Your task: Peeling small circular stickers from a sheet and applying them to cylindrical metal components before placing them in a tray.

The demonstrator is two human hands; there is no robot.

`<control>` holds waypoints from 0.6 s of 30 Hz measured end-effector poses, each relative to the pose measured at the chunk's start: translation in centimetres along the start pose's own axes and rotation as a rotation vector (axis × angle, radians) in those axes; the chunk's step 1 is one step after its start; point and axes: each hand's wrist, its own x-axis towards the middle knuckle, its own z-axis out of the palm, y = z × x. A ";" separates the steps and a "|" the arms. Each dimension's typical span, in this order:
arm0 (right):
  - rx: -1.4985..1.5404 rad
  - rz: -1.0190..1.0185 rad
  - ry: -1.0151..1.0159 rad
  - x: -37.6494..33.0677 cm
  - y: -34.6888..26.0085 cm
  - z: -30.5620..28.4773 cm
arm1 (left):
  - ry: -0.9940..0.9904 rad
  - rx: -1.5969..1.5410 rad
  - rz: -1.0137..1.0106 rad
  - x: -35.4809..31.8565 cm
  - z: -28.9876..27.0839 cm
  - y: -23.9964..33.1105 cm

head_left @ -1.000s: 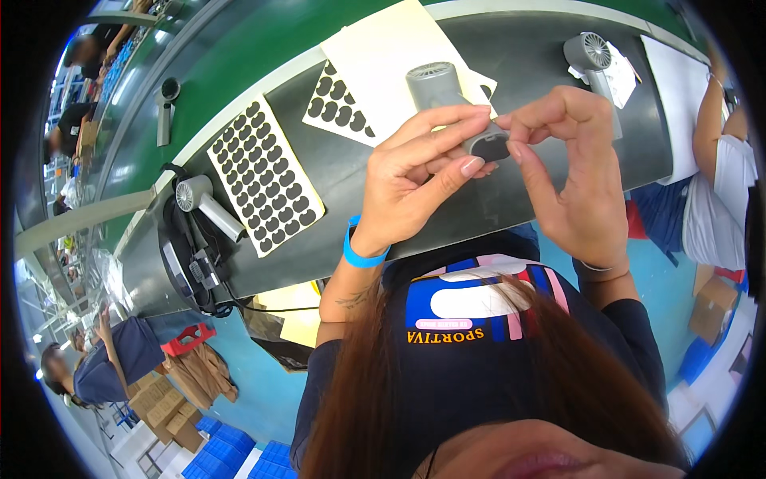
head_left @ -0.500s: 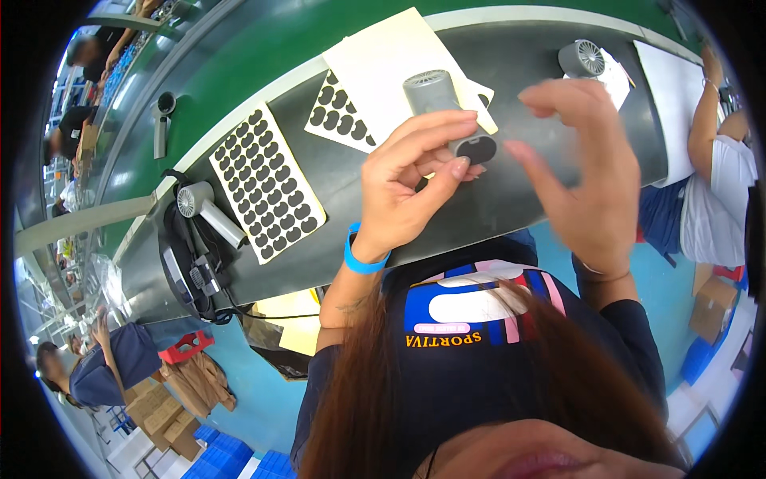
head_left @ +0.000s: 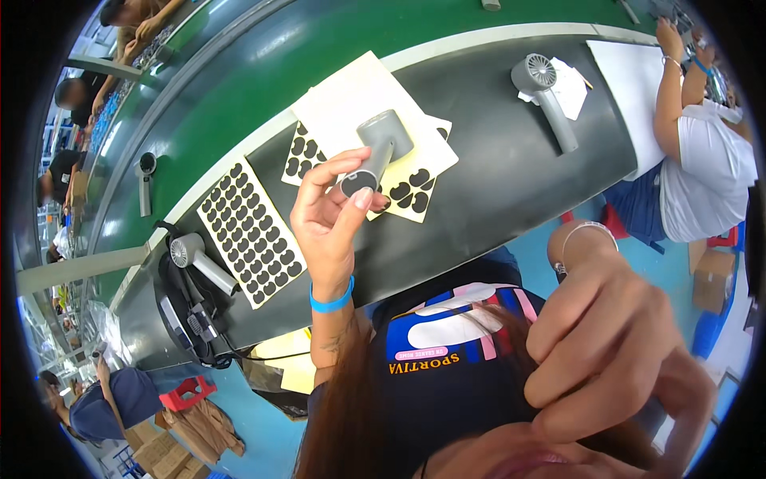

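Observation:
My left hand [head_left: 325,231] is closed around the handle of a grey handheld fan [head_left: 386,136] above the bench. The handle's end, with a dark oval pad [head_left: 359,184] on it, points toward me, and my thumb touches the pad's edge. Beyond the handle, the fan head rests over or lies just above pale sheets [head_left: 359,89]. My right hand [head_left: 610,343] is raised close to the camera, well off the bench, with its fingers curled. Its palm and fingertips are hidden, so anything in them cannot be seen.
A sheet of dark oval stickers [head_left: 254,231] lies left of my left hand. Left of it are another grey fan [head_left: 203,262] and a black cabled device [head_left: 182,307]. A third fan [head_left: 550,100] lies at right, near a co-worker in white [head_left: 710,168]. A green belt [head_left: 263,56] runs behind.
My right hand has moved from beside the fan handle back and down toward my chin, its fingers curling. My left hand still holds the fan, whose handle now tilts more toward me.

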 end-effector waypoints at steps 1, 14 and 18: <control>-0.006 -0.003 0.004 0.0 0.1 0.1 | -0.001 -0.001 0.004 0.0 -0.1 -0.1; -0.888 0.280 -0.122 4.5 -4.6 2.1 | 0.003 0.044 -0.019 -0.5 -1.5 -0.2; -1.215 0.365 -0.154 5.5 -5.2 3.0 | 0.009 0.050 -0.057 -0.4 -1.9 0.3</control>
